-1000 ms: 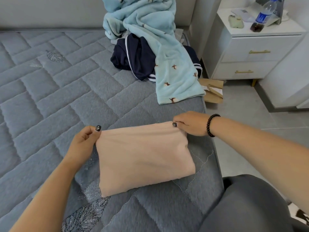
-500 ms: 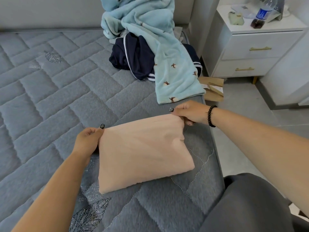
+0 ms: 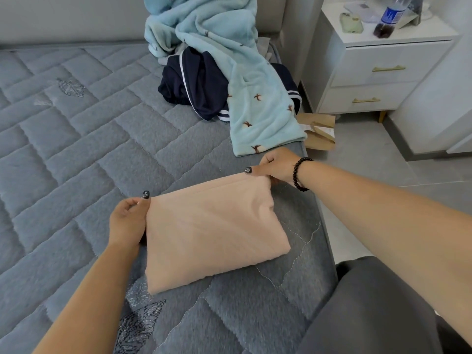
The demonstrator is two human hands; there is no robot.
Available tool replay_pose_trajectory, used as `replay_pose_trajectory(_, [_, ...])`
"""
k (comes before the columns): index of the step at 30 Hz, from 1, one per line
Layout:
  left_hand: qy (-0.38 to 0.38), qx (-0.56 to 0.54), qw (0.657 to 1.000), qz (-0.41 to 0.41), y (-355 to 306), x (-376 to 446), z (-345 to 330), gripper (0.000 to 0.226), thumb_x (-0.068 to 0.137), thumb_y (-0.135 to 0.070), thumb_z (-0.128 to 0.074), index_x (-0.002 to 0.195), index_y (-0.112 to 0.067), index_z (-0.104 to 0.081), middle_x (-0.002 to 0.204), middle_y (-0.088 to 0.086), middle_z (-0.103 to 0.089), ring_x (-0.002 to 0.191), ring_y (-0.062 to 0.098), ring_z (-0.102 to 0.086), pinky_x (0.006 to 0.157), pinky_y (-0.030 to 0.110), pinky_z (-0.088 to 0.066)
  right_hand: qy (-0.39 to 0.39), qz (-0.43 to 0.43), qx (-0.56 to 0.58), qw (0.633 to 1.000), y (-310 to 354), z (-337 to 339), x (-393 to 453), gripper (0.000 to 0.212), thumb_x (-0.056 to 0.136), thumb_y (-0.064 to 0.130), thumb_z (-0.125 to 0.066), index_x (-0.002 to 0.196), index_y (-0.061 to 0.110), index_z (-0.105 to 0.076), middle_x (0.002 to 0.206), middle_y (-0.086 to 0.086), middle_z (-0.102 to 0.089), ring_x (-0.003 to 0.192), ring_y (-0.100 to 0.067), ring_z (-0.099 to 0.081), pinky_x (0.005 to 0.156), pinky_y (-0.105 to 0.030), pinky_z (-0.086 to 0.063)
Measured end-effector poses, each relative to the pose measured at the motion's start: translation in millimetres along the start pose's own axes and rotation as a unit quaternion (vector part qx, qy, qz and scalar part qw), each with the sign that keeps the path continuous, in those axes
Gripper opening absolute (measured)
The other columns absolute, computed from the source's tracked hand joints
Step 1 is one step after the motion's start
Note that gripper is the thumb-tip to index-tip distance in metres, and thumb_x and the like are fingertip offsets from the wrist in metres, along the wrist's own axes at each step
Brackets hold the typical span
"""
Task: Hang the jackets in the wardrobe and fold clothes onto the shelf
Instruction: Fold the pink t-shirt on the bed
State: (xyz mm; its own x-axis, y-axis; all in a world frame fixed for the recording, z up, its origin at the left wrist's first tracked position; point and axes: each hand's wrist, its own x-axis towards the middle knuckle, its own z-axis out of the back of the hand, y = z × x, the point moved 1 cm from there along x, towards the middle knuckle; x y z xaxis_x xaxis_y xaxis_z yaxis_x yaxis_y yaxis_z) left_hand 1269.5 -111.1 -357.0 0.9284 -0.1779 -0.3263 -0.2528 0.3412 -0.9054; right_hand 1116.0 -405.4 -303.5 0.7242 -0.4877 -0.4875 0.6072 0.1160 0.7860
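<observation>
Head view: folded pink garment lies on grey quilted mattress near its right edge, left hand and right hand pinching its far corners; uneven lift would likely spill folds.

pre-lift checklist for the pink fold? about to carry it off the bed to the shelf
1. Left hand grip on the folded pink garment: pinches its far-left corner, ok.
2. Right hand grip: fingers curled over the far-right corner, ok.
3. Fold tidy: compact rectangle, edges roughly aligned, slight pucker at the right edge, ok.
4. Garment clear of the other clothes: the light blue fleece and navy garment lie apart from it, further up the bed, ok.
5. Underside support: near edge rests on the bed, unheld; may sag or unfold on lifting, not ok.
6. Shelf and wardrobe free: neither in view, cannot tell.
</observation>
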Motion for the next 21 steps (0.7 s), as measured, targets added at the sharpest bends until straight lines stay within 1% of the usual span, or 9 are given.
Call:
replay_pose_trajectory(3, [0.013,-0.052,0.999,0.009,2,-3,3,0.011,0.091,-0.027,-0.066,0.082,-0.024,-0.061,0.076,0.000,-0.060,0.066,0.014,-0.052,0.062,0.032,-0.044,0.034,-0.061,0.069,0.995,0,4,-2,0.023,0.075,0.023,-0.081,0.072,0.014,-0.059,0.063,-0.001,-0.058,0.056,-0.010,-0.048,0.046,-0.018,-0.044])
replay_pose_trajectory(5, [0.026,-0.106,0.994,0.018,3,-5,4,0.010,0.092,-0.024,-0.066,0.084,-0.023,-0.060,0.077,-0.001,-0.061,0.068,0.013,-0.054,0.065,0.031,-0.047,0.058,-0.074,0.095,0.991,0,8,-4,0.017,0.079,0.011,-0.077,0.074,0.012,-0.061,0.069,-0.003,-0.059,0.060,-0.010,-0.050,0.046,-0.016,-0.046])
replay_pose_trajectory(7, [0.034,-0.139,0.990,0.019,3,-6,5,0.007,0.092,-0.021,-0.066,0.088,-0.021,-0.060,0.079,0.000,-0.063,0.070,0.012,-0.057,0.070,0.031,-0.050,0.080,-0.078,0.130,0.985,0,11,-6,0.012,0.081,-0.002,-0.071,0.077,0.007,-0.063,0.075,-0.007,-0.062,0.066,-0.012,-0.056,0.052,-0.017,-0.052])
replay_pose_trajectory(10, [0.037,-0.138,0.989,0.021,3,-4,5,0.007,0.091,-0.022,-0.068,0.092,-0.020,-0.062,0.085,0.001,-0.065,0.076,0.014,-0.059,0.077,0.034,-0.052,0.080,-0.078,0.198,0.974,1,13,-7,0.010,0.080,-0.012,-0.065,0.085,-0.004,-0.064,0.086,-0.014,-0.065,0.079,-0.017,-0.063,0.059,-0.020,-0.057])
replay_pose_trajectory(12, [0.035,-0.131,0.990,0.025,3,-3,5,0.008,0.089,-0.023,-0.070,0.093,-0.020,-0.063,0.087,0.003,-0.066,0.079,0.016,-0.060,0.079,0.036,-0.052,0.070,-0.080,0.253,0.962,-1,14,-7,0.010,0.081,-0.014,-0.063,0.088,-0.006,-0.064,0.088,-0.015,-0.065,0.083,-0.018,-0.063,0.063,-0.021,-0.058])
replay_pose_trajectory(16, [0.029,-0.131,0.990,0.034,3,-2,5,0.006,0.090,-0.022,-0.069,0.090,-0.020,-0.063,0.084,0.002,-0.066,0.076,0.015,-0.059,0.075,0.035,-0.052,0.072,-0.087,0.307,0.945,-5,11,-7,0.014,0.083,-0.016,-0.057,0.094,-0.009,-0.062,0.091,-0.016,-0.065,0.085,-0.019,-0.063,0.066,-0.021,-0.059])
replay_pose_trajectory(18, [0.024,-0.133,0.990,0.041,3,-4,4,0.007,0.091,-0.023,-0.068,0.087,-0.019,-0.063,0.080,0.001,-0.065,0.071,0.013,-0.058,0.070,0.033,-0.051,0.046,-0.079,0.308,0.947,-9,9,-7,0.016,0.081,-0.016,-0.060,0.096,-0.011,-0.063,0.093,-0.017,-0.066,0.086,-0.020,-0.064,0.070,-0.022,-0.059])
replay_pose_trajectory(19, [0.017,-0.130,0.990,0.043,2,-6,2,0.007,0.091,-0.023,-0.067,0.086,-0.019,-0.063,0.078,0.001,-0.064,0.070,0.013,-0.057,0.067,0.032,-0.050,0.016,-0.069,0.285,0.956,-11,8,-8,0.018,0.080,-0.015,-0.063,0.097,-0.011,-0.064,0.092,-0.016,-0.067,0.087,-0.021,-0.065,0.071,-0.023,-0.059])
replay_pose_trajectory(21, [-0.014,-0.115,0.992,0.044,1,-10,-2,0.007,0.091,-0.024,-0.066,0.090,-0.018,-0.065,0.079,0.000,-0.063,0.072,0.014,-0.056,0.064,0.030,-0.049,-0.080,-0.038,0.149,0.985,-18,4,-9,0.017,0.078,-0.008,-0.070,0.094,-0.001,-0.071,0.092,-0.011,-0.070,0.091,-0.019,-0.065,0.080,-0.023,-0.056])
